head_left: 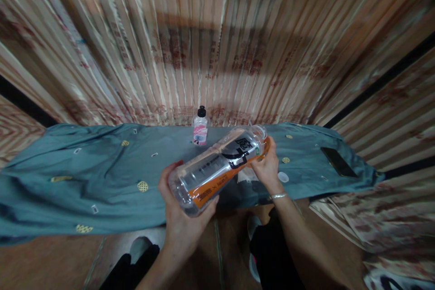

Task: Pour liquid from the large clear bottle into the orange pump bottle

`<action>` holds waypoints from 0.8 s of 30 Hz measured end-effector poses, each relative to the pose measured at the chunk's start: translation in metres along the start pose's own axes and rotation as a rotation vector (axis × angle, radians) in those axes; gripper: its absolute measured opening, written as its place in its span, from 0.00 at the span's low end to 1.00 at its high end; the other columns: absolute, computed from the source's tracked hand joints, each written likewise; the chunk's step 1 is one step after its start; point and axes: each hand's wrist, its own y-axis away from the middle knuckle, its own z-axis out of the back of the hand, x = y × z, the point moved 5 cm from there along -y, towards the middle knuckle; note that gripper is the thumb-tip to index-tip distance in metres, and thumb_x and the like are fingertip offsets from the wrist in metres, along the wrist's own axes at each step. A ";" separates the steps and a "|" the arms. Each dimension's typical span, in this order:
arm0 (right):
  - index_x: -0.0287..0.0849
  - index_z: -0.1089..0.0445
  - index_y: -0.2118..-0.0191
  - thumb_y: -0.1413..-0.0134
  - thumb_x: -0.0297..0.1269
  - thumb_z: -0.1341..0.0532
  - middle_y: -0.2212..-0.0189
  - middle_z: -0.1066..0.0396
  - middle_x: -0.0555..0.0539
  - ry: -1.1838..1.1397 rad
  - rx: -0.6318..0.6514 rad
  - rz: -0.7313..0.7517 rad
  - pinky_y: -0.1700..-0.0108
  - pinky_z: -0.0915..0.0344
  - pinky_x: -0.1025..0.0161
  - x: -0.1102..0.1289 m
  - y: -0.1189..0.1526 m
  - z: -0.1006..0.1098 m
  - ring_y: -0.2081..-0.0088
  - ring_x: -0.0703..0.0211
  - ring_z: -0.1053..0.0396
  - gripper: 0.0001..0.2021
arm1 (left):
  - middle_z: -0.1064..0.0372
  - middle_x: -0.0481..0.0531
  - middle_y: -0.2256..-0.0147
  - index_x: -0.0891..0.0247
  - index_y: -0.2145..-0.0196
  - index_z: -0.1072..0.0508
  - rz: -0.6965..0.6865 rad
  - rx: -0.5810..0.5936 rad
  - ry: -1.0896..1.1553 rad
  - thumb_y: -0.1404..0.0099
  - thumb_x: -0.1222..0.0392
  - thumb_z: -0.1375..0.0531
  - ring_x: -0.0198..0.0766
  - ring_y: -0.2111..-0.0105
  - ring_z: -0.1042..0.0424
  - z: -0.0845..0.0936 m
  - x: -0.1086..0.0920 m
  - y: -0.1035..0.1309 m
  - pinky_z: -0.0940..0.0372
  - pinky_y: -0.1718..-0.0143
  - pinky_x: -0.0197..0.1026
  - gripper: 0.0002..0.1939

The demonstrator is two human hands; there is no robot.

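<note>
A large clear plastic bottle (217, 167) with an orange band and black lettering is held tilted above the cloth-covered table. My left hand (183, 217) wraps round its lower left end. Around the upper right end, my right hand (267, 165) grips it; a bracelet circles that wrist. Behind the large bottle, a small clear bottle (200, 129) with a black cap and pink label stands upright near the table's back edge. Close to my right wrist lies a white disc (283, 177), perhaps a lid. A pale piece (247, 174) shows partly beneath the large bottle.
The table wears a green-grey patterned cloth (112, 167). A dark phone (338, 161) lies flat toward its right end. Pleated curtains (210, 54) hang behind and at both sides, with dark bars (384, 79) slanting along them. My feet are on the floor below.
</note>
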 end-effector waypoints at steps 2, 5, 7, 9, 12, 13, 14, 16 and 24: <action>0.38 0.44 0.35 0.56 0.51 0.32 0.48 0.24 0.35 0.000 0.001 0.002 0.51 0.25 0.49 0.000 0.000 0.000 0.52 0.42 0.22 0.44 | 0.38 0.57 0.42 0.53 0.38 0.44 0.001 0.005 0.009 0.52 0.58 0.25 0.43 0.49 0.26 -0.001 0.000 0.000 0.28 0.49 0.44 0.49; 0.39 0.44 0.35 0.55 0.51 0.32 0.47 0.25 0.34 0.002 0.001 0.016 0.50 0.26 0.48 0.001 0.000 0.001 0.51 0.42 0.23 0.43 | 0.37 0.57 0.42 0.52 0.38 0.44 0.001 0.008 0.009 0.52 0.58 0.25 0.43 0.49 0.26 -0.002 0.000 0.000 0.28 0.50 0.44 0.49; 0.39 0.44 0.36 0.55 0.51 0.32 0.48 0.25 0.35 0.003 -0.004 0.028 0.50 0.26 0.48 0.002 0.000 0.002 0.51 0.42 0.23 0.43 | 0.37 0.57 0.42 0.53 0.38 0.44 -0.010 -0.003 0.001 0.52 0.58 0.25 0.43 0.50 0.26 -0.001 -0.001 0.000 0.27 0.51 0.44 0.48; 0.39 0.44 0.36 0.54 0.51 0.32 0.48 0.25 0.35 0.003 0.001 0.025 0.51 0.26 0.48 0.003 0.000 0.002 0.52 0.42 0.23 0.43 | 0.37 0.58 0.42 0.53 0.38 0.44 -0.012 -0.003 -0.010 0.52 0.58 0.25 0.43 0.50 0.26 -0.001 -0.001 0.000 0.28 0.50 0.44 0.48; 0.38 0.44 0.36 0.55 0.52 0.32 0.48 0.25 0.35 0.006 0.014 0.010 0.51 0.26 0.48 0.004 0.000 0.002 0.52 0.42 0.23 0.43 | 0.37 0.58 0.42 0.54 0.38 0.44 -0.024 -0.006 -0.030 0.53 0.58 0.25 0.44 0.49 0.27 -0.001 -0.001 0.000 0.29 0.49 0.46 0.48; 0.38 0.44 0.36 0.55 0.52 0.32 0.48 0.25 0.34 0.009 0.017 0.005 0.51 0.26 0.47 0.004 0.000 0.002 0.52 0.41 0.23 0.43 | 0.37 0.58 0.42 0.54 0.38 0.44 -0.033 -0.011 -0.036 0.53 0.58 0.25 0.45 0.49 0.27 -0.001 -0.002 -0.001 0.29 0.49 0.46 0.48; 0.38 0.44 0.36 0.55 0.52 0.32 0.48 0.25 0.34 0.013 0.020 0.002 0.50 0.26 0.47 0.004 0.000 0.002 0.52 0.41 0.23 0.43 | 0.37 0.58 0.43 0.54 0.39 0.43 -0.041 -0.013 -0.039 0.53 0.57 0.25 0.45 0.49 0.27 -0.001 -0.002 -0.001 0.29 0.49 0.46 0.48; 0.38 0.44 0.36 0.55 0.52 0.32 0.48 0.25 0.34 0.021 0.026 -0.001 0.50 0.26 0.47 0.004 0.000 0.002 0.52 0.40 0.23 0.43 | 0.36 0.58 0.43 0.55 0.39 0.43 -0.049 -0.020 -0.035 0.53 0.57 0.25 0.45 0.49 0.27 -0.001 -0.002 -0.001 0.29 0.48 0.46 0.48; 0.40 0.45 0.35 0.54 0.52 0.32 0.48 0.25 0.35 0.007 0.031 0.028 0.52 0.25 0.48 0.002 0.000 0.002 0.51 0.42 0.23 0.43 | 0.37 0.59 0.42 0.54 0.38 0.44 -0.003 -0.004 -0.011 0.53 0.57 0.25 0.47 0.47 0.28 -0.002 0.002 0.000 0.30 0.46 0.50 0.49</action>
